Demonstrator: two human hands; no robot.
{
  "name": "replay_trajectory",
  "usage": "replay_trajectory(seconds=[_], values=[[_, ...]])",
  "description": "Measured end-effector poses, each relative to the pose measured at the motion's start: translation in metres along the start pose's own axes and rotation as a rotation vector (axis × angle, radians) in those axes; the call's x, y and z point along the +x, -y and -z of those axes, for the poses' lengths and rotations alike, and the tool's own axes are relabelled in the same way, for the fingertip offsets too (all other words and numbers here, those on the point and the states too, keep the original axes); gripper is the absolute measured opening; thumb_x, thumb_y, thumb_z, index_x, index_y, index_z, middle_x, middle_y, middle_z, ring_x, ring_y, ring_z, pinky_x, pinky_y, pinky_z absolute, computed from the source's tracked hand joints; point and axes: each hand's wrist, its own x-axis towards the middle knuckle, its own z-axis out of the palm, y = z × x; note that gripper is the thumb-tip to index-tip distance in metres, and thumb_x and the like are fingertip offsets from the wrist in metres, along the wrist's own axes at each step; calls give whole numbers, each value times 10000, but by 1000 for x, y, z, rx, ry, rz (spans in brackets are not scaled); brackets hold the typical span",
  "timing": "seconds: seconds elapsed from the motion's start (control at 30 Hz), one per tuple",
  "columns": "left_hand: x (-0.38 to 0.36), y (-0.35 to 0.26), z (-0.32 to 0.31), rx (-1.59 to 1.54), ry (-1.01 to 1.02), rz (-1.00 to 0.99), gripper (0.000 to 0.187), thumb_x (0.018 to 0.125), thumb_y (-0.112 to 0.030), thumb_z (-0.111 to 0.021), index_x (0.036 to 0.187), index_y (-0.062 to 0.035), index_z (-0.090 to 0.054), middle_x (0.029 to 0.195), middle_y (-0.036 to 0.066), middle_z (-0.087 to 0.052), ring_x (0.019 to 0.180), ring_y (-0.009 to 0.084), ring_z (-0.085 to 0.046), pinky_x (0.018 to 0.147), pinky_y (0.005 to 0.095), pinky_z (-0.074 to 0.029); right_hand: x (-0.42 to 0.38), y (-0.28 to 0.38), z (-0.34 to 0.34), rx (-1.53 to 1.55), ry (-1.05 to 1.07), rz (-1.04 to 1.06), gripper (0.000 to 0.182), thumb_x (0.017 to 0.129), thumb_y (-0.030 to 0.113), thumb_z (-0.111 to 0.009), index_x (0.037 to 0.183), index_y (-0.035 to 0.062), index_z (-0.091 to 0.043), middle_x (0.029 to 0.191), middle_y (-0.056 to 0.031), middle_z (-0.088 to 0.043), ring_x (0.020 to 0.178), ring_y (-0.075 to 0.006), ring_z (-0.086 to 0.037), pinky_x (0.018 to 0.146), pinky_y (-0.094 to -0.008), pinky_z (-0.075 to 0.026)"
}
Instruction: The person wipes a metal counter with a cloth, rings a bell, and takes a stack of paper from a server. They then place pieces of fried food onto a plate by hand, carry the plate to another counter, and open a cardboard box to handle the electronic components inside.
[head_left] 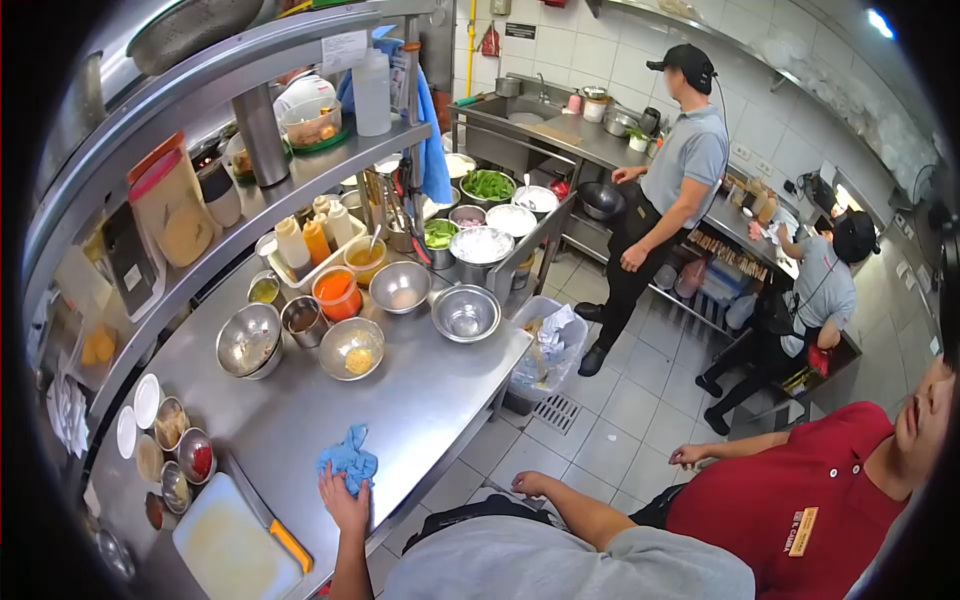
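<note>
My left hand [345, 500] lies on the steel counter [410, 425], its fingertips pressed on a crumpled blue cloth [348, 458]. My right hand [530, 484] hangs near my waist, away from the counter, its fingers loosely curled and partly hidden. Left of the cloth, a knife with an orange handle [291, 546] rests along the edge of a white cutting board [235, 540]. Beyond the cloth stands a metal bowl with yellow contents [351, 349].
Several bowls, an orange sauce tub [337, 292] and squeeze bottles [292, 243] stand along the counter's back. A lined bin [548, 350] is beside its right end. A person in red [780, 490] stands close at right; two people in grey are farther off.
</note>
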Motion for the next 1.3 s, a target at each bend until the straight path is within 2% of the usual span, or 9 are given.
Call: replay_trajectory(seconds=[0.07,0.17,0.4,0.6,1.0,1.1,1.17,1.27,1.3], values=[[5,6,12,28,-11,17,422,762,-220,-751,1078,-15,-562,1471,192,-424,1374,444,-329,1153,549,-221,16,-6,-20,32,19,27,419,846,402,-693,1169,135,-668,829,-78,-695,666,-181,-650,584,-344,-534],[-6,-14,-11,17,-16,21,409,762,-208,-746,1071,-14,-562,1470,194,-424,1371,446,-332,1155,537,-225,28,-65,-18,19,-33,82,425,831,405,-703,1155,132,-673,831,-73,-695,634,-186,-637,566,-334,-530],[-3,-12,-11,15,-11,35,399,762,-195,-742,1066,-17,-554,1471,195,-422,1367,449,-337,1159,532,-224,7,-55,-9,-20,8,-75,427,832,411,-705,1156,133,-670,874,-84,-706,663,-197,-643,602,-347,-541],[-2,-11,-8,48,-26,50,397,760,-193,-745,1063,-18,-557,1467,197,-423,1374,438,-333,1159,533,-224,21,-42,-2,-110,-14,72,432,835,412,-700,1151,120,-666,846,-85,-699,648,-191,-639,592,-354,-536],[-1,3,-7,-57,-105,-26,407,733,-248,-757,1052,-49,-599,1366,206,-512,1297,431,-420,1107,555,-279,7,58,1,-63,79,52,381,880,384,-677,1139,105,-665,907,-53,-699,748,-161,-658,586,-320,-518],[1,21,-8,-128,-145,-45,424,688,-205,-762,1063,-79,-608,1260,184,-571,1200,396,-497,1060,542,-329,0,117,-16,119,238,169,378,917,366,-654,1174,89,-643,905,-47,-686,823,-153,-650,659,-292,-519],[10,18,13,-153,6,58,457,661,-160,-761,1080,-81,-598,1173,173,-592,1122,383,-536,1017,494,-390,-26,176,-25,441,252,390,432,872,292,-737,1205,49,-605,919,-53,-673,790,-127,-615,678,-279,-507],[10,19,25,-516,10,166,555,691,-97,-745,1208,-62,-547,1118,168,-600,1075,339,-582,938,408,-471,-47,258,-41,279,208,596,523,893,214,-717,1349,73,-504,1042,-64,-649,874,-141,-629,773,-280,-520],[9,13,33,-666,47,231,590,705,-82,-739,1253,-54,-524,1119,168,-602,1062,326,-592,914,387,-488,-49,279,-48,274,76,719,619,859,207,-754,1381,51,-461,1150,-93,-600,927,-155,-621,787,-287,-531]])
